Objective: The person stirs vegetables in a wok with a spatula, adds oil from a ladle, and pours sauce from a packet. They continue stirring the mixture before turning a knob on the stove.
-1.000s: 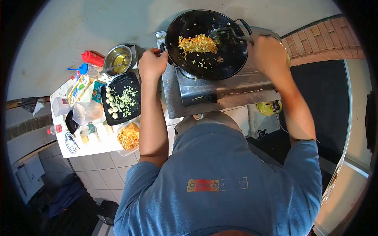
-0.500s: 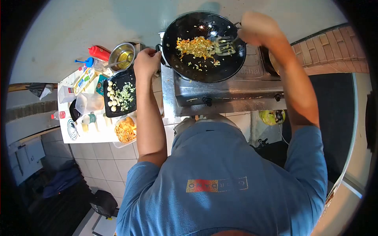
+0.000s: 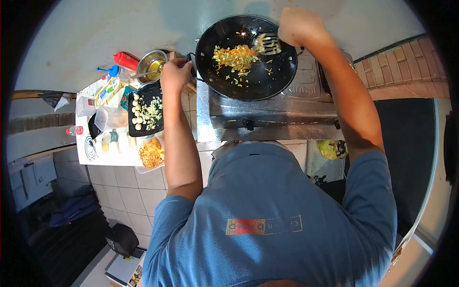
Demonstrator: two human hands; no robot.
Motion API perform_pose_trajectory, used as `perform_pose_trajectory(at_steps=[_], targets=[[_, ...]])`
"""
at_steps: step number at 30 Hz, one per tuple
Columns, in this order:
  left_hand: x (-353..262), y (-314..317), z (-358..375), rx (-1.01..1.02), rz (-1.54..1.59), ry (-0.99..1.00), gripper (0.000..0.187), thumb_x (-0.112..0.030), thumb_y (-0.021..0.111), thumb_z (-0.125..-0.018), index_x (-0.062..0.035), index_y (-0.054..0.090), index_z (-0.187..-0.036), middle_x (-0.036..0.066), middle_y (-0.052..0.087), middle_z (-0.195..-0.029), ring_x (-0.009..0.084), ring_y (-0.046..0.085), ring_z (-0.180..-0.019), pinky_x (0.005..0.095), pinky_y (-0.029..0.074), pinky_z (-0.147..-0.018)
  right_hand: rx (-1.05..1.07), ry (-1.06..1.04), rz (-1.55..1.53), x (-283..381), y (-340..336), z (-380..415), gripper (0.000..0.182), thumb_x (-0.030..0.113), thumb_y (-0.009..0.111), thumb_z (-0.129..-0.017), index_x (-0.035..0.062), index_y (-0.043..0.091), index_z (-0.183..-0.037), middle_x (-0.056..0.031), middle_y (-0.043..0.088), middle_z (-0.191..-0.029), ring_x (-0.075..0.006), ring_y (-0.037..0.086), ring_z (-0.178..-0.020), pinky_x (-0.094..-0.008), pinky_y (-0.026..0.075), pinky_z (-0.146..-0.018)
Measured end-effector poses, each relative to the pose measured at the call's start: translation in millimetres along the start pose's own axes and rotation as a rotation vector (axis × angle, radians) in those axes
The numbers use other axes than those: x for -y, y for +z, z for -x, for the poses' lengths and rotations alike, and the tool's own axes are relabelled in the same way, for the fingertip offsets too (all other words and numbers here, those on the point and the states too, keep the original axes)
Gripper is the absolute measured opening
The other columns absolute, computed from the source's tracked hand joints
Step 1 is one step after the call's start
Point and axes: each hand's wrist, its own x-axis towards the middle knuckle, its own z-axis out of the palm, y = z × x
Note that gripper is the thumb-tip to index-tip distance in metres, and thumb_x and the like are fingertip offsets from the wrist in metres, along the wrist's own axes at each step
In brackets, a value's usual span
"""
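A black wok [image 3: 267, 86] sits on the metal stove [image 3: 287, 119], with a heap of chopped, orange and pale food [image 3: 235, 58] left of its middle. My left hand [image 3: 175, 74] is closed on the wok's left handle. My right hand [image 3: 300, 27] is closed around a slotted spatula [image 3: 270, 44], whose head is over the upper right part of the wok with bits of food by it. The spatula's handle is mostly hidden by the hand.
Left of the stove, a white table [image 3: 110, 160] bears a black tray [image 3: 146, 129] with chopped pieces and pale balls, a metal bowl [image 3: 154, 64], a red bottle [image 3: 126, 60], plastic containers and a tub of shredded orange food [image 3: 151, 154]. A brick edge [image 3: 397, 64] lies right.
My right hand and the spatula have moved up and slightly left. The view has shifted a little. My left hand still holds the wok's handle.
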Motion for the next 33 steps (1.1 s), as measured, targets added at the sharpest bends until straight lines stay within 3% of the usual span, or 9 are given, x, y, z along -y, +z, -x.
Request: perform_pose_trajectory(at_steps=[4,7,9,13,20,23,26,28,33], targets=[[-2.8,-0.6,-0.3,-0.006,-0.003,0.01,0.036,-0.03,0.067,-0.077,0.0001,0.069,-0.098,0.017,0.069,-0.088,0.0286,0.068,-0.084,0.0347,0.051,-0.077,0.008,-0.033,0.008,-16.8,54.3,-24.2,0.027,0.018,0.058,-0.076,-0.0042,0.067,-0.087,-0.0253,0.065,-0.086,-0.0388,0.064,-0.081,-0.0437,0.051,-0.072],[1.0,1.2,-0.9,0.004,0.02,-0.008,0.036,-0.03,0.067,-0.077,0.0,0.069,-0.097,0.017,0.069,-0.088,0.0286,0.068,-0.084,0.0346,0.051,-0.076,-0.001,-0.298,-0.228,-22.6,79.3,-27.2,0.025,0.018,0.056,-0.079,0.0018,0.068,-0.093,-0.0232,0.065,-0.089,-0.0372,0.064,-0.081,-0.0454,0.051,-0.074],[0.2,0.9,-3.1,-0.008,0.044,-0.016,0.036,-0.03,0.067,-0.077,0.0,0.069,-0.097,0.018,0.069,-0.088,0.0286,0.068,-0.083,0.0346,0.051,-0.076,-0.093,-0.302,-0.442,-26.0,82.1,-12.7,0.027,0.024,0.056,-0.083,0.004,0.067,-0.097,-0.0217,0.065,-0.088,-0.0378,0.063,-0.082,-0.0466,0.049,-0.075],[-3.1,0.2,3.9,-0.035,0.042,-0.015,0.036,-0.03,0.067,-0.077,0.0003,0.069,-0.097,0.018,0.069,-0.088,0.0283,0.068,-0.083,0.0344,0.051,-0.076,-0.363,-0.446,-0.362,-23.9,70.8,29.0,0.02,0.024,0.056,-0.086,0.008,0.065,-0.093,-0.0172,0.064,-0.082,-0.0384,0.06,-0.08,-0.0454,0.048,-0.068],[-0.7,4.9,5.2,-0.085,0.089,-0.011,0.036,-0.028,0.068,-0.079,0.0026,0.068,-0.097,0.017,0.069,-0.088,0.0255,0.068,-0.083,0.0324,0.051,-0.076,-0.439,-0.314,-0.236,-20.1,71.6,13.6,0.016,0.023,0.055,-0.087,0.0103,0.064,-0.087,-0.0175,0.064,-0.077,-0.0363,0.063,-0.075,-0.0488,0.049,-0.066],[-2.6,4.3,9.5,-0.092,0.072,-0.008,0.036,-0.026,0.068,-0.08,0.0052,0.067,-0.098,0.018,0.069,-0.089,0.0233,0.068,-0.083,0.0308,0.05,-0.076,-0.405,-0.256,-0.252,-17.8,89.2,-20.5,0.018,0.025,0.056,-0.087,0.011,0.063,-0.096,-0.0176,0.064,-0.081,-0.0383,0.061,-0.077,-0.0485,0.048,-0.067],[3.6,7.1,5.2,-0.106,0.088,-0.005,0.034,-0.029,0.068,-0.078,-0.0003,0.069,-0.096,0.016,0.069,-0.089,0.0261,0.068,-0.084,0.0332,0.052,-0.077,-0.449,-0.42,-0.386,-15.9,92.3,-29.6,0.019,0.024,0.055,-0.088,0.0121,0.064,-0.099,-0.0174,0.064,-0.082,-0.0381,0.061,-0.079,-0.0486,0.048,-0.068],[1.9,6.6,6.0,-0.089,0.093,-0.02,0.034,-0.029,0.068,-0.078,-0.0001,0.069,-0.096,0.016,0.069,-0.089,0.0266,0.068,-0.084,0.0334,0.052,-0.077,-0.321,-0.624,-0.286,-19.8,78.0,-19.0,0.021,0.024,0.054,-0.088,0.0137,0.064,-0.103,-0.0163,0.065,-0.087,-0.0371,0.061,-0.083,-0.0476,0.048,-0.07],[0.4,6.4,6.6,-0.096,0.08,-0.011,0.033,-0.028,0.068,-0.078,0.0003,0.069,-0.095,0.016,0.069,-0.088,0.0274,0.068,-0.083,0.0335,0.052,-0.076,-0.221,-0.484,-0.174,-19.5,52.3,-22.9,0.021,0.024,0.054,-0.089,0.0126,0.063,-0.104,-0.0149,0.065,-0.09,-0.0363,0.06,-0.087,-0.0466,0.048,-0.071]])
